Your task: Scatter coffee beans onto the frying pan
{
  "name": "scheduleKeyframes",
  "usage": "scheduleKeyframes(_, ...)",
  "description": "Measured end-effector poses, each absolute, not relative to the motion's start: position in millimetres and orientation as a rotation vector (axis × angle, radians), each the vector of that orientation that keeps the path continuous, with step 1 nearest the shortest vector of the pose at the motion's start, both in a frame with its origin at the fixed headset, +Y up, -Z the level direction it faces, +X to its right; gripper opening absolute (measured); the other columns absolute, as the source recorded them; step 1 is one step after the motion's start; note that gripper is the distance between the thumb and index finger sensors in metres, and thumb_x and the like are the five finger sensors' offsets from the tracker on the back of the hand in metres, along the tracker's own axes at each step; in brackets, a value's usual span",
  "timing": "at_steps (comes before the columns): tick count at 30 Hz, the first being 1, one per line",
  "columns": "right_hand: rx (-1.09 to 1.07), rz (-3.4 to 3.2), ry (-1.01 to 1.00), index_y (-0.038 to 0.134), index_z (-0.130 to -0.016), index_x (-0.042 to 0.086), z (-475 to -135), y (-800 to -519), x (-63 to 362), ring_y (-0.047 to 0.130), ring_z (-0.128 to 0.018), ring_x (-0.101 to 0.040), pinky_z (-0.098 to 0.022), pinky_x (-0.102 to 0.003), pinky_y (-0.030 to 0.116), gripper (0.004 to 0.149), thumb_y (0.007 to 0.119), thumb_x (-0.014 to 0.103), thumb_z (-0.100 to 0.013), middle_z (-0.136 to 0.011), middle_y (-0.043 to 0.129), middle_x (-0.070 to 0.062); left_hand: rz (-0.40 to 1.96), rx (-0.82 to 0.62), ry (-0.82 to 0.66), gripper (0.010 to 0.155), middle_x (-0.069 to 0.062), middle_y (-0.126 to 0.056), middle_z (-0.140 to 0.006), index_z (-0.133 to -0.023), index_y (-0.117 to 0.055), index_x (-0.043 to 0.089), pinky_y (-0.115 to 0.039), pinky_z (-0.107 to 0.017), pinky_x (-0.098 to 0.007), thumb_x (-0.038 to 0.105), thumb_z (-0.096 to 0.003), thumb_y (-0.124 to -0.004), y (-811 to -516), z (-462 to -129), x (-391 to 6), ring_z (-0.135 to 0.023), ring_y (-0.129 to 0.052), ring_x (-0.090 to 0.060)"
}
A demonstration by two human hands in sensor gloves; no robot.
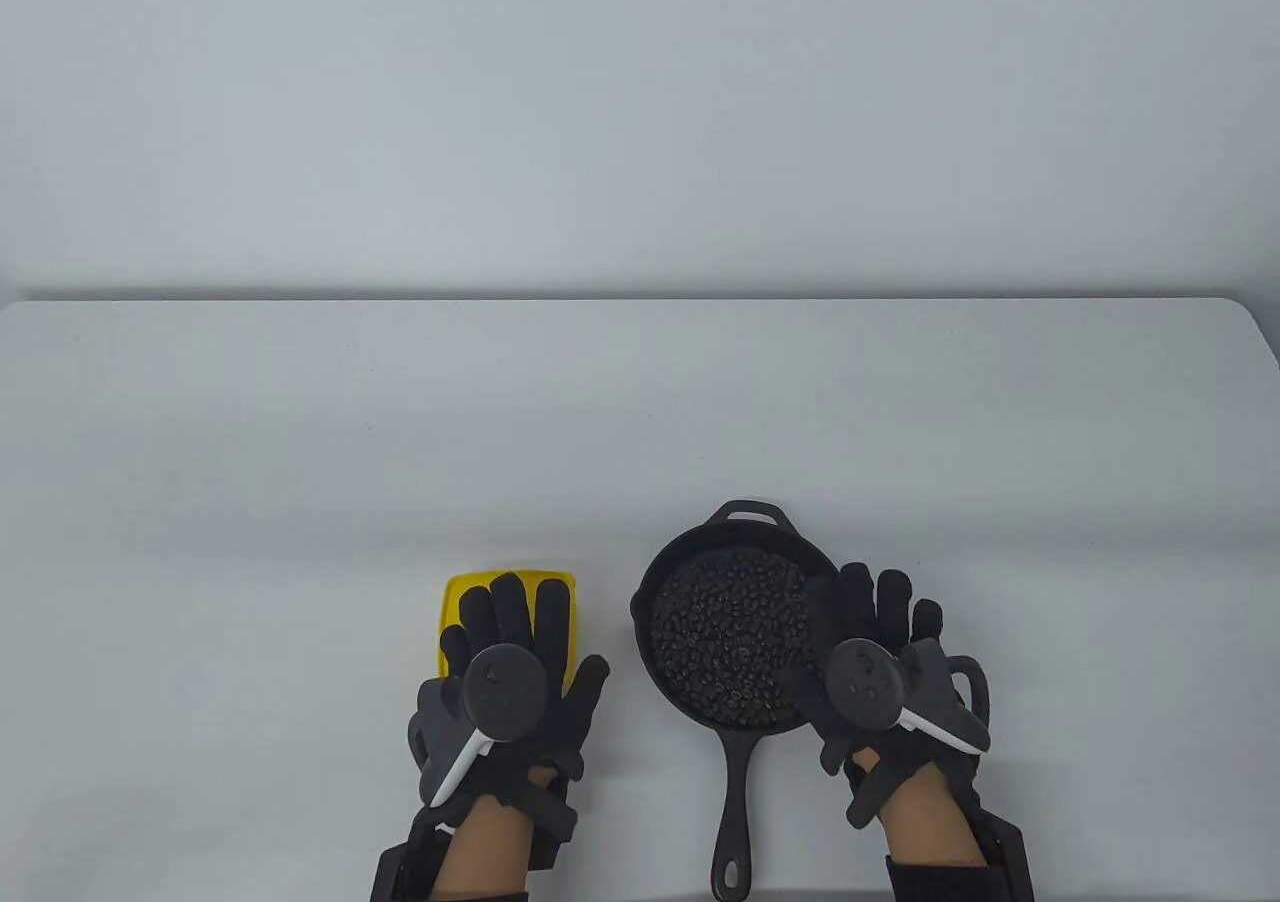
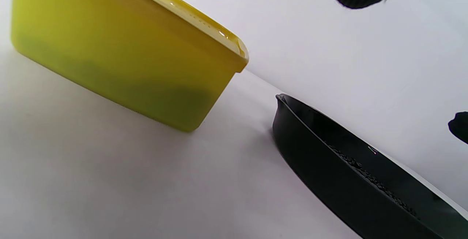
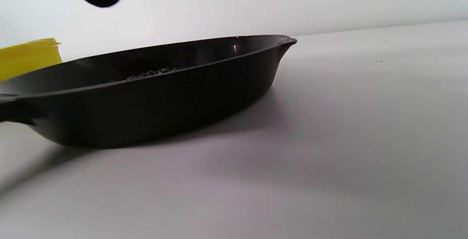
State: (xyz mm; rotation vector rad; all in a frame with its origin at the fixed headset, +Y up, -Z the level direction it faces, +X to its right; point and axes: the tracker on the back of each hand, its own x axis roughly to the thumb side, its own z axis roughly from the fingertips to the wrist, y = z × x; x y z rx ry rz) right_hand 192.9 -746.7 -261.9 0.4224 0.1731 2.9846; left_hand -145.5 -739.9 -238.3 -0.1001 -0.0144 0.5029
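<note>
A black cast-iron frying pan (image 1: 668, 562) sits near the table's front edge, its handle pointing toward me. A layer of dark coffee beans (image 1: 725, 637) covers its bottom. The pan also shows in the left wrist view (image 2: 329, 173) and the right wrist view (image 3: 153, 96). A yellow container (image 1: 465, 592) stands left of the pan; it also shows in the left wrist view (image 2: 120, 52). My left hand (image 1: 510, 642) is spread flat over the container, holding nothing. My right hand (image 1: 875, 632) is spread open over the pan's right rim, holding nothing.
The white table (image 1: 640, 412) stretches far behind the pan and container. Its back edge runs along a pale wall. The pan handle's end (image 1: 732, 867) reaches almost to the front edge between my wrists.
</note>
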Motion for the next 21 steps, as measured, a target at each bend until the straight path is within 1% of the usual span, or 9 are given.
scheduleKeyframes(8, 0.438, 2.970, 0.152, 0.009, -0.110, 0.012, -262.4, -745.9, 193.6, -0.015, -0.084, -0.044, -0.045, -0.056, -0.008, 0.083, 0.056, 0.059, -0.060, -0.101, -0.012, -0.015, 0.509, -0.111, 0.004, 0.077, 0.007, -0.001, -0.113, -0.107, -0.019, 0.045, -0.003, -0.072, -0.048, 0.069, -0.0463, -0.059, -740.7, -238.0, -146.2, -0.105, 0.006, -0.026)
scheduleKeyframes(21, 0.457, 2.951, 0.183, 0.009, -0.110, 0.012, -262.4, -747.0, 193.7, -0.014, -0.085, -0.044, -0.045, -0.056, -0.008, 0.083, 0.056, 0.059, -0.060, -0.101, -0.011, -0.015, 0.504, -0.130, 0.029, 0.077, 0.007, -0.001, -0.113, -0.107, -0.019, 0.045, -0.003, -0.072, -0.047, 0.068, -0.0462, -0.060, -741.8, -238.8, -145.9, -0.105, 0.006, -0.026)
